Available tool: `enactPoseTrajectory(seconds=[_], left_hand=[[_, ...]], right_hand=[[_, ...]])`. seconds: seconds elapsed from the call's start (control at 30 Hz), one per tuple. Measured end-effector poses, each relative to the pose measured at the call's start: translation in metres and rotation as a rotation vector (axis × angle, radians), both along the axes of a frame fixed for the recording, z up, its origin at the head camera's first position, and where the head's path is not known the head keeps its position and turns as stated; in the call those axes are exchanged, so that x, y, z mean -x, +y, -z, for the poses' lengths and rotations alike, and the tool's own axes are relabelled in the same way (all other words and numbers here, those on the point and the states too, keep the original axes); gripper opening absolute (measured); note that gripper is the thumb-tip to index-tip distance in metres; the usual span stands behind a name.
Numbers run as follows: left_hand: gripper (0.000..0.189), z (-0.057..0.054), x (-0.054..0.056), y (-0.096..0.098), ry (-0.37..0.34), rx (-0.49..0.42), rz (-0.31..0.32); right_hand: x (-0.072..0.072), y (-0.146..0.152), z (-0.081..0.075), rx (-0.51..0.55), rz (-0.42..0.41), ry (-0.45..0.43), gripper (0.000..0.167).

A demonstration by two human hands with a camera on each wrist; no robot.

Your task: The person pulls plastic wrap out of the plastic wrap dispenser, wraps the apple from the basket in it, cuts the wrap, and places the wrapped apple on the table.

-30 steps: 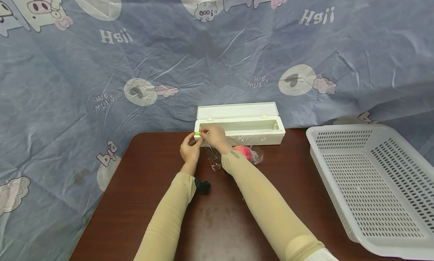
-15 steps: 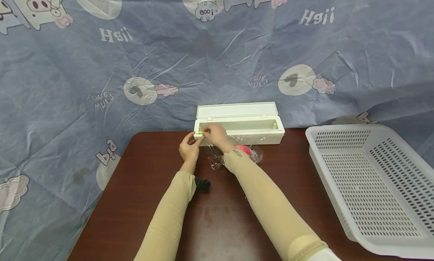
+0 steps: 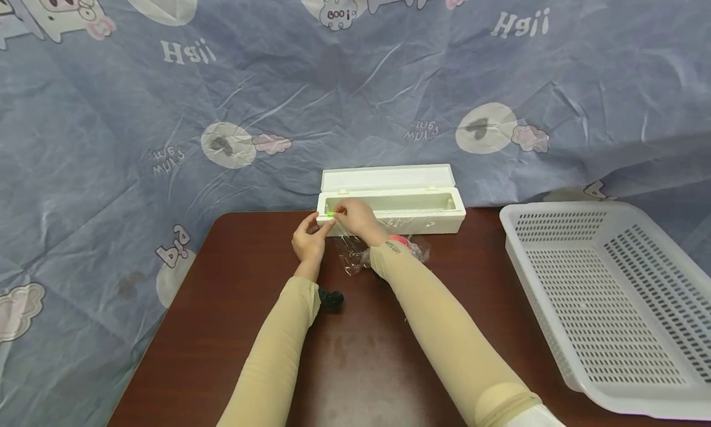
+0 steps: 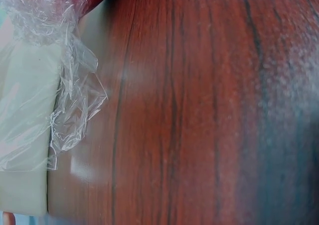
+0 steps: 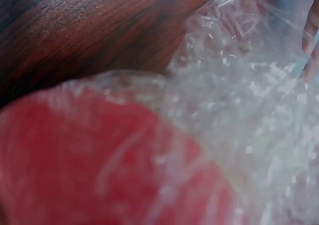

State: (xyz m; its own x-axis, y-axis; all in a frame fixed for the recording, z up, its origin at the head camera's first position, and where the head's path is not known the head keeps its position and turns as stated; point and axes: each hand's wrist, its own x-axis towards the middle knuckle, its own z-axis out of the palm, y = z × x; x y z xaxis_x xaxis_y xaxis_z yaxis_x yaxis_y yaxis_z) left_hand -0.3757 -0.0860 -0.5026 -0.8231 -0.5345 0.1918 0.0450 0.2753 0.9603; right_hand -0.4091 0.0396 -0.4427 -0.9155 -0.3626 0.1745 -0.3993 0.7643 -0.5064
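Note:
A long white cling film box (image 3: 422,223) lies at the table's back with its lid (image 3: 389,178) raised. My left hand (image 3: 308,240) grips its left end, thumb at the front. My right hand (image 3: 358,219) pinches a small bright green slide cutter (image 3: 331,214) on the front rim, near the left corner. Clear cling film (image 4: 75,100) hangs over the box's front onto the table. Beneath my right wrist, a round red thing (image 5: 99,155) lies in crumpled film; its kind I cannot tell. In the head view, my sleeve partly covers it.
A white perforated plastic basket (image 3: 533,279) stands on the right of the brown table (image 3: 244,328). Close behind the box hangs a blue patterned cloth (image 3: 344,112). A black object (image 3: 331,299) is beside my left wrist.
My right hand and the green slide cutter have moved slightly right along the box's front rim. My left hand stays at the box's left end.

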Motion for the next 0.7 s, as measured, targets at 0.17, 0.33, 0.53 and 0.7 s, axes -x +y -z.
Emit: enactPoseTrajectory(seconds=[0.17,0.33,0.53,0.7], left_hand=[[0.047,-0.0006,-0.0001,-0.0012,0.000,-0.002,0.007],[0.047,0.0005,0.0007,-0.0022,-0.005,0.010,0.010],[0.046,0.0000,0.0003,-0.0020,-0.004,-0.002,0.009],[0.045,0.0004,-0.0001,-0.0019,0.004,-0.006,0.008]], right_hand=[[0.0001,0.0007,-0.0018,-0.004,-0.001,0.007,0.019],[0.0010,0.0009,-0.0008,-0.005,0.000,0.008,0.019],[0.0014,0.0014,-0.0003,-0.023,0.002,0.006,0.019],[0.0024,0.0034,0.0001,-0.006,-0.008,0.008,0.018]])
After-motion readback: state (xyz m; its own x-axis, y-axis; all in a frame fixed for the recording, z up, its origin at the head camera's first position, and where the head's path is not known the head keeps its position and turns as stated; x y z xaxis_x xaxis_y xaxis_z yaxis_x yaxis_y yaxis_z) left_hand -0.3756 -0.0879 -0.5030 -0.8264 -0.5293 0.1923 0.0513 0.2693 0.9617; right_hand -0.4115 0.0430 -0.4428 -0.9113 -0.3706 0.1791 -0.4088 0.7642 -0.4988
